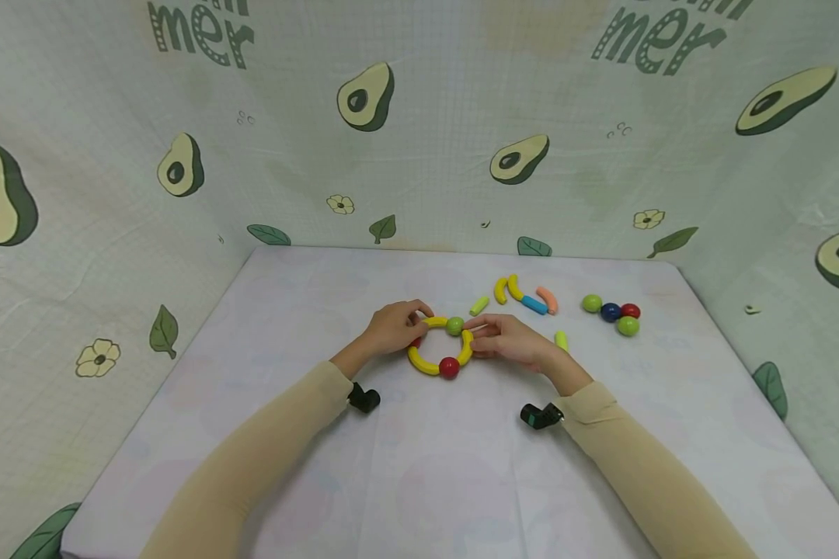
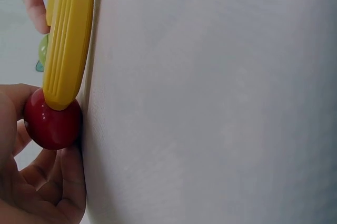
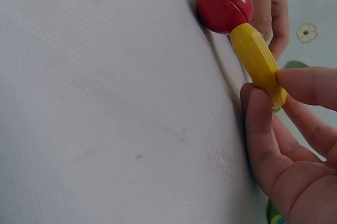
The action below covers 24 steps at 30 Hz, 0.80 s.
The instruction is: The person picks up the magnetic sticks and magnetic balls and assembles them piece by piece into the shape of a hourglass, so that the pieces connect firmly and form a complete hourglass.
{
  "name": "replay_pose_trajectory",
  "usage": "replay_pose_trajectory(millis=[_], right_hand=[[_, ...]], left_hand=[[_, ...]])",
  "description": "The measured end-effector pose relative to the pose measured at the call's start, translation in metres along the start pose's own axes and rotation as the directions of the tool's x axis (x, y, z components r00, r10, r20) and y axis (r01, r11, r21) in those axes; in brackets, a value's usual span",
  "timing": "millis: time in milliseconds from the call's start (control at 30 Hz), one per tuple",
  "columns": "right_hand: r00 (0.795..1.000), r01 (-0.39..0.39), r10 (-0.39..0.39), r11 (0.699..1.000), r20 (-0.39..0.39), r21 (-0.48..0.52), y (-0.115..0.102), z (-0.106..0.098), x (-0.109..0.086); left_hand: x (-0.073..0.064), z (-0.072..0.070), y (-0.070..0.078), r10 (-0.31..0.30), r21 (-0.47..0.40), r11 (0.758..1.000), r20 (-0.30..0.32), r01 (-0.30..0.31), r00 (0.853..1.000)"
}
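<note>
Hands (image 1: 394,329) (image 1: 506,340) grip a ring (image 1: 449,368), right yellow bar (image 1: 467,348) pointing forward

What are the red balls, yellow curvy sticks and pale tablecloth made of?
The red balls look like glossy plastic, maybe coated metal: they glint, and one shows a seam. The yellow curved sticks look like satiny plastic, probably molded, with neat grooves. The tablecloth seems matte fabric: fine weave shows.

The pale table (image 1: 447,481) bears a stick-and-ball ring (image 1: 422,363) between the left hand (image 1: 393,328) and right hand (image 1: 509,341). Beyond the right hand lie loose sticks (image 1: 534,304) and four balls (image 1: 610,312).
</note>
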State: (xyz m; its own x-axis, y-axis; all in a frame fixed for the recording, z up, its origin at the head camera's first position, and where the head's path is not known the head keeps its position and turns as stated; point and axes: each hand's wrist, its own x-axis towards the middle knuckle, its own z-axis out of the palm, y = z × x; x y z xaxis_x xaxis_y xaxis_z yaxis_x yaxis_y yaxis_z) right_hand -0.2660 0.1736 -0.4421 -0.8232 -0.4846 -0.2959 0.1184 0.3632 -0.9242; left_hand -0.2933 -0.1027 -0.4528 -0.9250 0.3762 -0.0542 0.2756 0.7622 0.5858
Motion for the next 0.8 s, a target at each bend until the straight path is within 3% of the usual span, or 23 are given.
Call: replay_pose_trajectory(millis=[600, 800], right_hand=[[0.999, 0.002, -0.001, 1.0, -0.049, 0.014, -0.001, 0.0029, 0.0012], [0.997, 0.018, -0.02, 1.0, -0.072, -0.017, -0.0021, 0.0074, -0.0014]], left_hand=[[0.0, 0.0015, 0.0009, -0.02, -0.009, 1.0, -0.007, 0.02, 1.0], [-0.0047, -0.0007, 0.0027, 0.004, -0.034, 0.999, 0.021, -0.003, 1.0]])
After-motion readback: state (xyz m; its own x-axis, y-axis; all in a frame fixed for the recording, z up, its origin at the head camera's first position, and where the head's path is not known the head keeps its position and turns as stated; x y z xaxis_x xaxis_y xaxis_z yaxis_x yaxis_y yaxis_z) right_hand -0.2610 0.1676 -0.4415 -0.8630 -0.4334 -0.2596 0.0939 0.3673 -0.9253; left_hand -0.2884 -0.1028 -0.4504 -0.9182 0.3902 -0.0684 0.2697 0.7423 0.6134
